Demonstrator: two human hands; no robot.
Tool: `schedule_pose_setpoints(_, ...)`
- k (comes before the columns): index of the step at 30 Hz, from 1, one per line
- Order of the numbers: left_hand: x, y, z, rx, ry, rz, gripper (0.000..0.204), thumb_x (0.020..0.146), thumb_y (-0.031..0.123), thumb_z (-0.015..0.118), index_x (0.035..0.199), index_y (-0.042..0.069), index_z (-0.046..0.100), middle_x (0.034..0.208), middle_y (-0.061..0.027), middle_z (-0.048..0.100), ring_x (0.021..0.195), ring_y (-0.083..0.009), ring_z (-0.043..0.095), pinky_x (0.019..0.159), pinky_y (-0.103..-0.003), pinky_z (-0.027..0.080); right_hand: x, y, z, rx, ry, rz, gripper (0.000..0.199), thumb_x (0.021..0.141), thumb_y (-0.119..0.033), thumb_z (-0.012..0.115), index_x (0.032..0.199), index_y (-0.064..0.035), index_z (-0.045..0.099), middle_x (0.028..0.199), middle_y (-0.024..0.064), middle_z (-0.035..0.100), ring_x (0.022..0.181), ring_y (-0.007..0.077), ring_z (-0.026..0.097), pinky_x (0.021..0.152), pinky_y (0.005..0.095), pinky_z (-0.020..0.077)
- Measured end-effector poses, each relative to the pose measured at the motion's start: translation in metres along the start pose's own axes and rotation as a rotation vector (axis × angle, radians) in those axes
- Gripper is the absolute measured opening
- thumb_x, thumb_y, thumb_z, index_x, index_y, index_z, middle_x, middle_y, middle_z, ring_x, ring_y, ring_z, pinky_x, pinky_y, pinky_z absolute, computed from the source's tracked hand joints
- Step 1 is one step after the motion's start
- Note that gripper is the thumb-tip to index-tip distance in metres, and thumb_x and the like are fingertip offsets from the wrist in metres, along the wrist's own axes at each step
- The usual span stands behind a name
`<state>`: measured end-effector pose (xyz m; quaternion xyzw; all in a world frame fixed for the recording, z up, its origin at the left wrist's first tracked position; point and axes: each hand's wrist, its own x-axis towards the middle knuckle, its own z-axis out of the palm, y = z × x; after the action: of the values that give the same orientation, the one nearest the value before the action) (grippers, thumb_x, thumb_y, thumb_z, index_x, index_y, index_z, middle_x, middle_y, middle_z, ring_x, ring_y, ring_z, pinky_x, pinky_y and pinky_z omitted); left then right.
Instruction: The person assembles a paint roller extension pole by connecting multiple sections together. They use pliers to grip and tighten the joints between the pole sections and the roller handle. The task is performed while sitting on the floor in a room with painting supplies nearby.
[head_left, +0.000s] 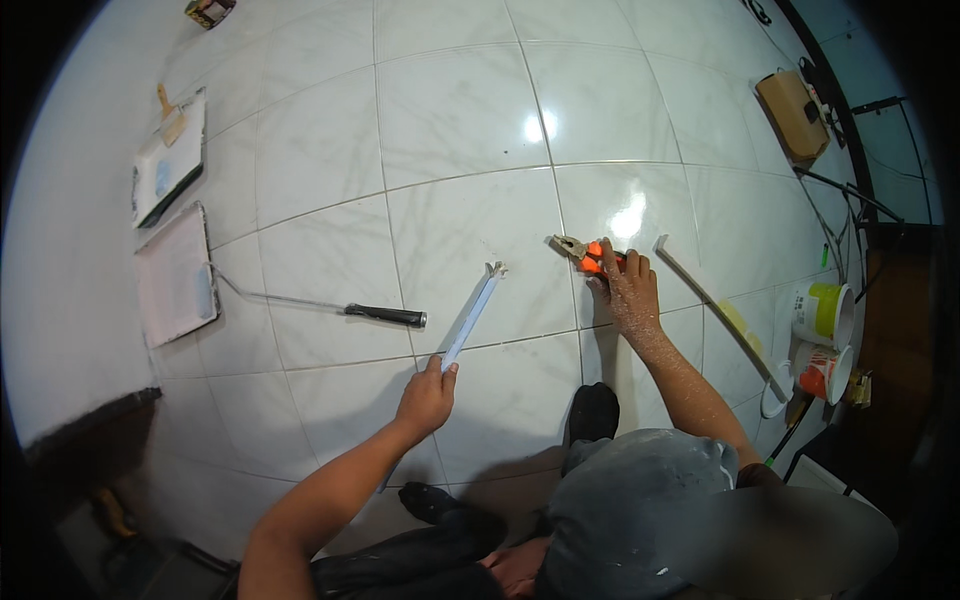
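Observation:
My left hand point(427, 400) is closed around a long, narrow white plastic strip point(470, 322), which slants up and away from me. Its far end is split and bent, with small ragged flaps. The lower part of the strip passes behind my left forearm. To the right, my right hand point(632, 292) has its fingers over the handles of a pair of combination pliers point(592, 258) with orange and black grips. The metal jaws point left toward the strip's ragged end but stay apart from it. Pale specks cover my right hand and forearm.
Another long strip point(712, 300) lies at the right, near two paint buckets point(822, 312). Leftward are a roller handle point(385, 315), two paint trays point(180, 285) and a brush point(172, 122). A brown box point(792, 115) and cables lie far right. My knee point(650, 480) is close below.

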<state>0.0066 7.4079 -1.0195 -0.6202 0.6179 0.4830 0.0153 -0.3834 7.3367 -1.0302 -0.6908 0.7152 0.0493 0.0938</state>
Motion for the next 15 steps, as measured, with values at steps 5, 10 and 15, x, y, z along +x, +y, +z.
schedule_pose_setpoints(5,-0.003,0.010,-0.003,0.021,0.023,0.005,0.041,0.111,0.032,0.046,0.117,-0.009,0.051,0.074,-0.0312,0.067,0.076,-0.0552,0.067,0.071,-0.064,0.052,0.010,-0.028,-0.039,0.558,-0.027,0.074,0.049,0.108,-0.031,0.058,0.149,-0.0064,0.049,0.108,0.0251,0.062,0.101,0.0409,0.064,0.089,0.0505,0.0528)
schedule_pose_setpoints(10,0.000,0.005,0.000,0.024,0.024,0.019,0.040,0.111,0.031,0.047,0.114,-0.009,0.051,0.074,-0.0319,0.066,0.076,-0.0559,0.067,0.071,-0.065,0.052,0.003,-0.072,-0.062,0.813,0.210,-0.339,0.049,0.106,-0.034,0.060,0.143,-0.0029,0.052,0.105,0.0229,0.062,0.099,0.0410,0.063,0.086,0.0489,0.0535)
schedule_pose_setpoints(15,0.002,0.010,-0.007,0.013,-0.023,-0.008,0.037,0.111,0.030,0.048,0.111,-0.006,0.051,0.075,-0.0329,0.066,0.076,-0.0564,0.066,0.073,-0.065,0.052,-0.003,-0.095,-0.048,0.395,-0.387,-0.015,0.045,0.106,-0.033,0.063,0.136,-0.0010,0.057,0.103,0.0201,0.063,0.093,0.0376,0.065,0.079,0.0477,0.0546)
